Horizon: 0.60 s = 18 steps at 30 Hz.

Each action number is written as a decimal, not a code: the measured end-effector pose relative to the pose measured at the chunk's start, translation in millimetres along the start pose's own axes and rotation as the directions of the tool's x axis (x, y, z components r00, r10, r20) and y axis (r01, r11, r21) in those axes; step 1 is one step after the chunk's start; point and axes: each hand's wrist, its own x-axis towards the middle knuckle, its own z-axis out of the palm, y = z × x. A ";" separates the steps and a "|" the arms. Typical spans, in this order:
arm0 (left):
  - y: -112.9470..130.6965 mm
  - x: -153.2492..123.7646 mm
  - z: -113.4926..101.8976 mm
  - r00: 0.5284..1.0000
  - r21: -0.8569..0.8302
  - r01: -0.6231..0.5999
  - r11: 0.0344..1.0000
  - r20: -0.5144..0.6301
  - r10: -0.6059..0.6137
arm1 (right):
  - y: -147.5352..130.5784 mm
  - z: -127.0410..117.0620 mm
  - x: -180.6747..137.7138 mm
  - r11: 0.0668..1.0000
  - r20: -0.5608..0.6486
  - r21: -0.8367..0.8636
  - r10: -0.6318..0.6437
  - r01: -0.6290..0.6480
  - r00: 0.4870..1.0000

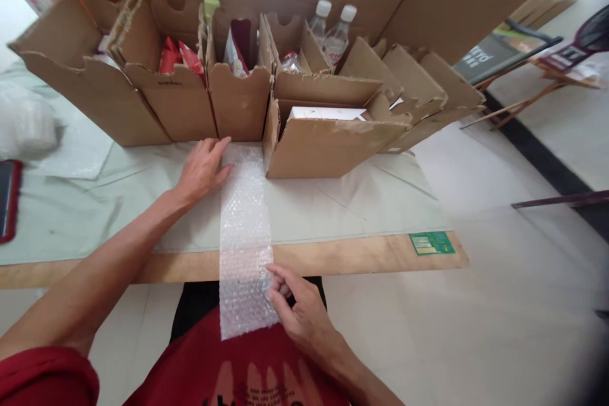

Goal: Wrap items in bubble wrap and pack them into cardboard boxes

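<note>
A long strip of clear bubble wrap (245,216) runs from the foot of the cardboard boxes across the table and past its front edge, above my lap. Beside the strip's far end, my left hand (204,168) lies with fingers stretched toward the boxes, fingertips near its left edge; it holds nothing. At the near end, my right hand (297,304) has its thumb and bent fingers at the strip's right edge, gripping it lightly. Part of that grip is hidden under the hand.
Along the back stand several open cardboard boxes (240,101) with red packets (178,57), white-capped bottles (337,38) and a white box (328,113). A phone (8,200) and more bubble wrap (78,149) lie at left. The table's wooden front edge (342,257) carries a green label (432,243).
</note>
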 end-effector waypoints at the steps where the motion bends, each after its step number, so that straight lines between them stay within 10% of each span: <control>1: 0.8 -21.4 -4.0 0.998 -0.008 -0.062 0.998 -0.007 0.062 | 0.1 2.1 0.0 0.998 -0.019 0.047 0.032 -0.031 0.999; 9: 56.3 -215.3 -17.8 0.946 -0.178 -0.317 0.932 0.004 0.323 | -0.9 1.8 13.1 0.753 0.067 0.567 0.363 -0.334 0.930; 14: 84.9 -182.0 -8.6 0.999 -0.338 -0.027 0.941 -0.054 0.009 | -3.6 3.0 19.0 0.664 -0.011 0.704 0.365 -0.252 0.931; 18: 74.8 -142.7 -5.7 0.913 -0.345 0.404 0.847 0.100 -0.394 | 0.8 -7.7 19.6 0.826 -0.166 0.542 0.282 -0.151 0.945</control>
